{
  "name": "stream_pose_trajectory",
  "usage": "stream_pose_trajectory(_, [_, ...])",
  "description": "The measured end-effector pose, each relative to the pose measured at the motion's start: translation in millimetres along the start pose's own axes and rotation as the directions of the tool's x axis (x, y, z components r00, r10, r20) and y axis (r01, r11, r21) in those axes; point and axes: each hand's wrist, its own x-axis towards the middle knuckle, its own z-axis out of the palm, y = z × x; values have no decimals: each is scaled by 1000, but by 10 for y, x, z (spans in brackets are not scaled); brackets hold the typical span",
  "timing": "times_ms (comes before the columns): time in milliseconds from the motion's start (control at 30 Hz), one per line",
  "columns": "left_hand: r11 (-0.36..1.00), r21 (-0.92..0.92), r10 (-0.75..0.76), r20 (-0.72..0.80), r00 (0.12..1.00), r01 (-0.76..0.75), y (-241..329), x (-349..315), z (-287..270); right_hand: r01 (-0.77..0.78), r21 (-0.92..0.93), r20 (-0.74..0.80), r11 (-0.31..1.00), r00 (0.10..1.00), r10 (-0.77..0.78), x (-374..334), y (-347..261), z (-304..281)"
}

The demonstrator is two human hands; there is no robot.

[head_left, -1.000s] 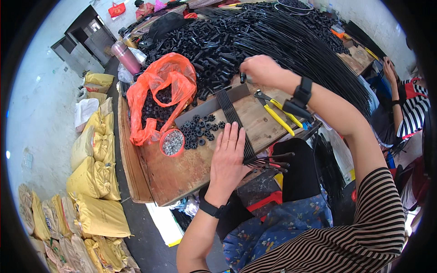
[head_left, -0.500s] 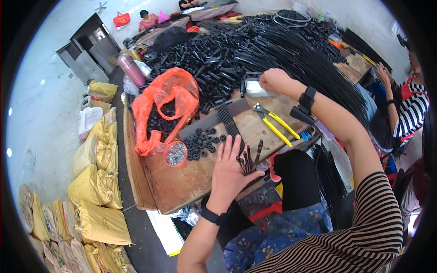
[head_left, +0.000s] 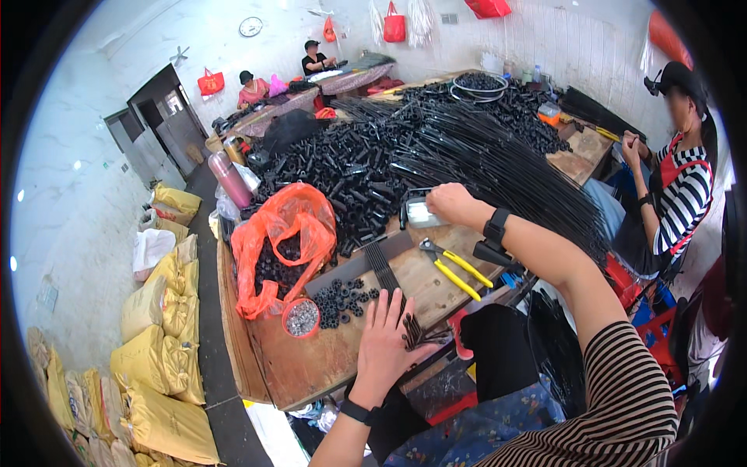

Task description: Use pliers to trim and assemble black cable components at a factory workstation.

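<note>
My left hand (head_left: 385,342) lies with fingers stretched over a flat bundle of thin black rods (head_left: 380,267) at the table's front edge. The rods' near ends, with dark knobby tips (head_left: 412,331), stick out by my thumb. My right hand (head_left: 451,204) is closed at the right side of a small clear tray (head_left: 424,221) with whitish contents. What its fingers hold, if anything, is hidden. Yellow-handled pliers (head_left: 457,268) lie between my hands. Small black rings (head_left: 340,302) are scattered left of the rods, beside a red tub of small silvery pieces (head_left: 303,317).
An orange plastic bag (head_left: 292,210) of black parts stands on the wooden table (head_left: 303,366). Behind it spreads a heap of black tubes (head_left: 354,156) and long black rods (head_left: 498,163). A co-worker (head_left: 677,171) sits at right; yellow sacks (head_left: 171,420) line the left floor.
The view has tilted up, showing more of the far wall and the co-worker. My left hand still lies on the rods, and my right hand remains closed by the clear tray.
</note>
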Motion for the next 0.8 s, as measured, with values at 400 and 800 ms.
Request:
stream_pose_trajectory(400, [1000,9,-12,-28,1000,13,-76,76,94,18,29,-95,999,995,-15,69,51,62])
stream_pose_trajectory(800, [999,20,-33,-12,999,33,-22,33,2,67,-27,-43,997,997,-68,76,-28,12])
